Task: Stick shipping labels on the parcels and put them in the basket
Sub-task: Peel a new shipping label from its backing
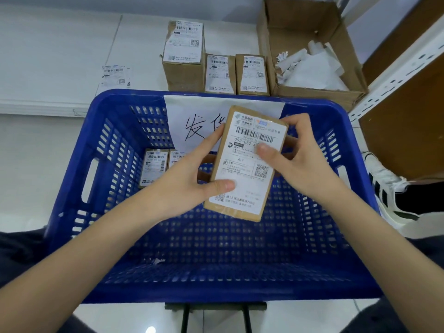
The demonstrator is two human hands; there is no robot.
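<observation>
Fingers (217, 137) of both hands pinch one parcel (242, 164) — two in basket (72, 188), three beyond.

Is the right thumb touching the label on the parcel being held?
Touching. The head view shows the right hand with its thumb pressed flat on the label of the parcel, no gap visible.

The basket (72, 188) is bright blue, its walls and floor a grid of small slots. The parcel (247, 162) above it is brown cardboard under a white label (249, 174) printed with black barcodes. At the basket's far wall, a white sheet (192, 116) carries black handwritten strokes.
</observation>
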